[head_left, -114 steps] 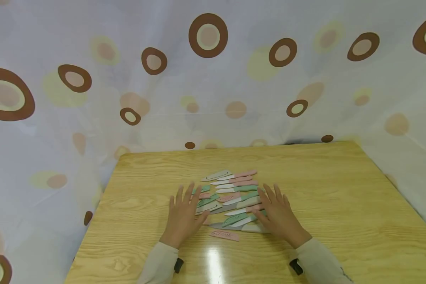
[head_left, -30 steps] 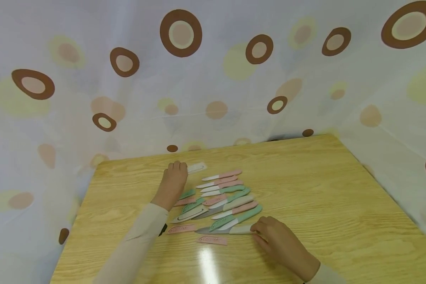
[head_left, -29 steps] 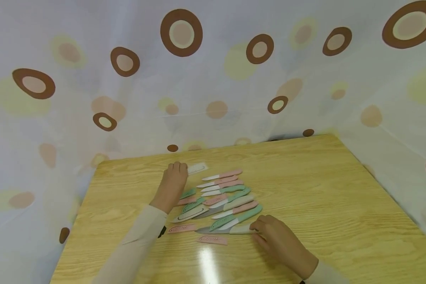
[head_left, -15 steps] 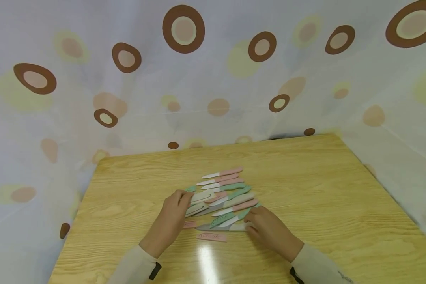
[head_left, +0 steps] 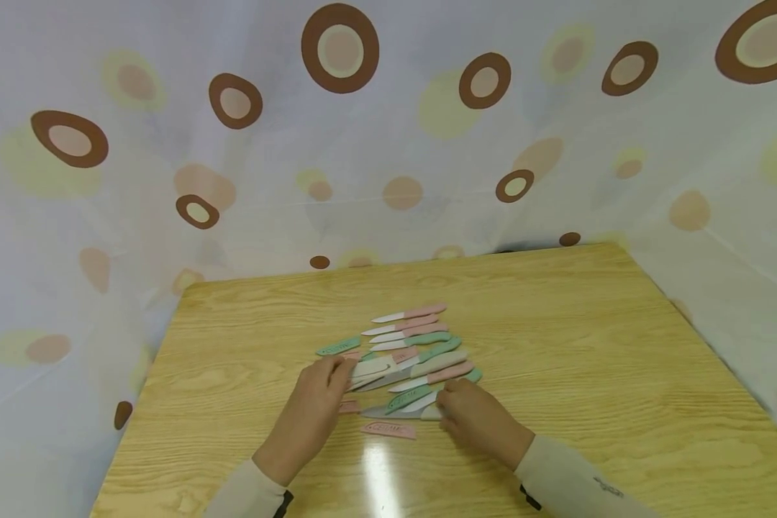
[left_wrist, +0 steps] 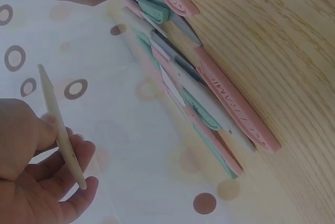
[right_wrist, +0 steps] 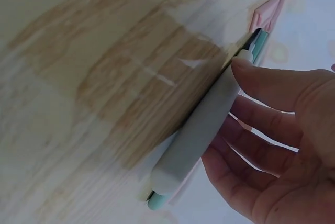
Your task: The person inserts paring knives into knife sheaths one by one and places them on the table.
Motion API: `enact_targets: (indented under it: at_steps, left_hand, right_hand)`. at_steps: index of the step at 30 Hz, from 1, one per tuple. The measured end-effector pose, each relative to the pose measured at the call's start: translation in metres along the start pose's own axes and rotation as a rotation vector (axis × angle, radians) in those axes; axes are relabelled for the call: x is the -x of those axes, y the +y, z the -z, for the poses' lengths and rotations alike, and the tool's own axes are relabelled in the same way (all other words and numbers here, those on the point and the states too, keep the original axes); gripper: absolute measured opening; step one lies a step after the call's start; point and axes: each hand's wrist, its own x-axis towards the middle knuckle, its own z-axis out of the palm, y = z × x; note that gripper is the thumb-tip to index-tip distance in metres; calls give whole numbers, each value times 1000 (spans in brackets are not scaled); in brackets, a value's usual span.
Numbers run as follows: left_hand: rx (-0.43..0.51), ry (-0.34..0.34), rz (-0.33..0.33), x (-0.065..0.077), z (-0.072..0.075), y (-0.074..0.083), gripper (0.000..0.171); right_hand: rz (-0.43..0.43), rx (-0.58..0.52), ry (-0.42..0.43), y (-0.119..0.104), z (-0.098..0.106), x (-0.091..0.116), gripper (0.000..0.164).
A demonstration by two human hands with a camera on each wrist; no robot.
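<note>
Now that the left hand (head_left: 309, 410) is back from the far side of the worktop (head_left: 557, 309), it pinches a cream sheath (head_left: 370, 369) above the spread knives (head_left: 424, 311), instead of beyond them as a second ago. Lower in the head view, the right hand (head_left: 482, 419) grips the white handle (right_wrist: 196, 130) of a grey-bladed knife (head_left: 379, 413) and covers more of that handle than before. A green sheath (head_left: 406, 399) overlaps the blade (head_left: 373, 413), and a pink sheath (head_left: 389, 430) lies just below it. At the left, another green sheath (head_left: 339, 347), partly hidden earlier, now shows whole.
</note>
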Motion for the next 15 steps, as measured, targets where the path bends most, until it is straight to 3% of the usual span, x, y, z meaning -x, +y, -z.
enact_targets:
  at_steps: [5,15]
  left_hand:
    - [26,-7,3,0,0,1,56]
    - [-24,-25,23,3,-2,2,47]
  right_hand:
    - [16,18,2,1,-4,0,14]
    - [44,85,14,-1,-6,-1,7]
